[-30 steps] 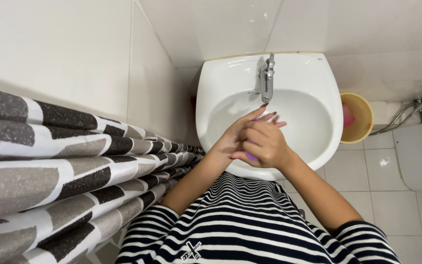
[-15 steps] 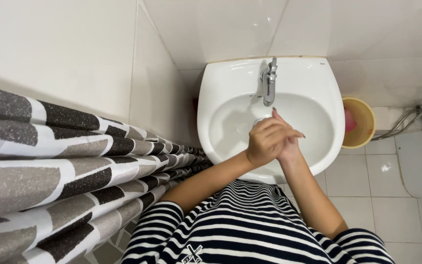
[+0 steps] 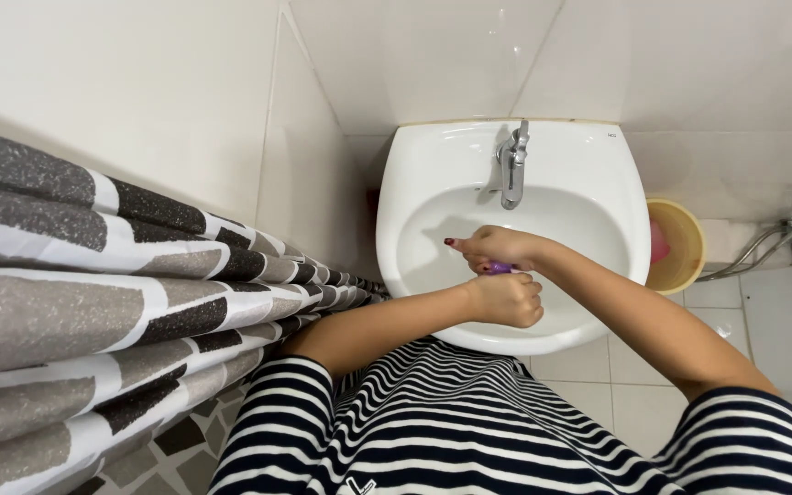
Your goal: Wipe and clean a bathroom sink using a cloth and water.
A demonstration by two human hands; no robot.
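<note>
The small purple object [image 3: 499, 268] is mostly hidden between the right hand [image 3: 497, 247] and the left hand [image 3: 509, 300]; its kind cannot be determined. The grey-and-white patterned curtain [image 3: 93, 302] is cut off at the left edge.

So the sink [image 3: 598, 174] is the anchor here, sitting against the back wall [image 3: 469, 55]. Tap [image 3: 512, 163] is on its rear rim, dead centre. Both hands are over the basin: right hand [image 3: 497, 247] closer to the tap, left hand [image 3: 506, 300] just in front of it, with a small object [image 3: 500, 269] between them. Bucket [image 3: 676, 243] is on the floor right of the sink, shower curtain [image 3: 93, 293] well off to its left.
</note>
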